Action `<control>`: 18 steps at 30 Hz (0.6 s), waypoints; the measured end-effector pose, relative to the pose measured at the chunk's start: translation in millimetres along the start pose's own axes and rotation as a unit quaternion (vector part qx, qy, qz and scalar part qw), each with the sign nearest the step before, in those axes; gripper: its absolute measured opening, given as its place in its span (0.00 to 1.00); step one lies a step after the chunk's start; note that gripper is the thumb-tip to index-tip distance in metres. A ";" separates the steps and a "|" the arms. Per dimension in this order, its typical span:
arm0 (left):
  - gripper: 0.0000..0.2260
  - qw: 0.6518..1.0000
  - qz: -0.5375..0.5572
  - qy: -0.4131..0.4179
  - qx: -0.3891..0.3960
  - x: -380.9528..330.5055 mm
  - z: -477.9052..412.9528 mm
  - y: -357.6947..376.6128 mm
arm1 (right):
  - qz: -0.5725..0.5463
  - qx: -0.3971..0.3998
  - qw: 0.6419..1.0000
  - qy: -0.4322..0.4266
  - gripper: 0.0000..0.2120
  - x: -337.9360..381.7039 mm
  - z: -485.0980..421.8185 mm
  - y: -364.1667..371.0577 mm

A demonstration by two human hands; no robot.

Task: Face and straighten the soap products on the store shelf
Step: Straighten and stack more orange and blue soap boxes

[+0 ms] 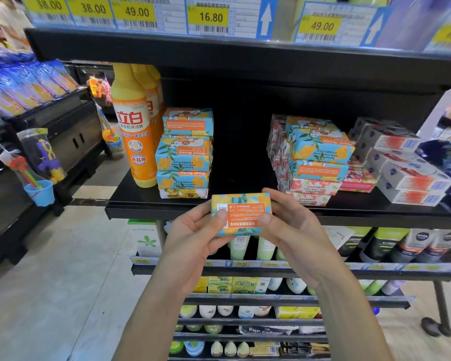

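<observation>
Your left hand [193,239] and right hand [293,230] grip a soap bar [241,213] by its ends, thumbs pressed on its orange label, just in front of the shelf [151,208], with a soap stack [184,155] on the shelf's left and an untidy stack [317,155] on its right.

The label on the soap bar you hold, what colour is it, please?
Orange label with white print on the soap bar; head view.

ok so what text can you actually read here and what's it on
"38.00", "38.00", "49.00", "16.80", "49.00": price tags overhead.
"Goat Soap", upside down: left soap stack.
"立白": orange bottle.
"KOPHENIX": white box.
Label on the held soap bar: too small to read.
</observation>
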State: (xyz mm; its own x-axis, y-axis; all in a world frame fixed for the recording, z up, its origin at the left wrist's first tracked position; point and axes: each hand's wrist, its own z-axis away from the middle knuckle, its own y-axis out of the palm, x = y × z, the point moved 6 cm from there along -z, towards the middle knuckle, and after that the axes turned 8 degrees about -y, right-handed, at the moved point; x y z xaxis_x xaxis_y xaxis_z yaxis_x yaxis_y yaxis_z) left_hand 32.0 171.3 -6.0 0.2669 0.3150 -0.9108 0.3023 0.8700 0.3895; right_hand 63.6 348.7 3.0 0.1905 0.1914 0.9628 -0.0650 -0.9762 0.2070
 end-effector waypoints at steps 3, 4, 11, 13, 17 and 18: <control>0.19 1.000 0.001 0.007 0.003 0.3 1.3 0.2 | 0.008 -0.029 0.999 0.015 0.25 -0.5 1.2 1.9; 0.19 1.000 -0.002 0.010 0.003 0.3 1.6 0.2 | 0.012 -0.031 0.999 0.019 0.24 -0.4 1.5 2.8; 0.23 1.000 -0.016 0.019 -0.009 -0.5 2.1 -0.5 | 0.030 -0.035 0.999 0.015 0.22 0.2 3.2 2.0; 0.23 1.000 -0.018 0.020 -0.008 -0.5 2.3 -0.2 | 0.030 -0.035 0.999 0.004 0.21 0.8 3.2 1.0; 0.21 0.999 -0.031 0.019 -0.002 -0.5 2.9 0.6 | 0.032 -0.028 0.999 -0.026 0.21 2.3 4.3 -0.7; 0.20 0.999 -0.033 0.017 -0.002 -0.8 3.2 1.1 | 0.030 -0.025 0.999 -0.036 0.21 2.7 4.4 -1.0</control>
State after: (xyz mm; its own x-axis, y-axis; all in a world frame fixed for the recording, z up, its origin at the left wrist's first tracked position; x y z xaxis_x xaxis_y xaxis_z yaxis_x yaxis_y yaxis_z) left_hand 35.1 170.9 -4.4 0.2156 0.2702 -0.9383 0.3142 0.8906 0.3287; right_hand 68.4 349.7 4.6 0.2543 0.1235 0.9592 -0.1275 -0.9789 0.1599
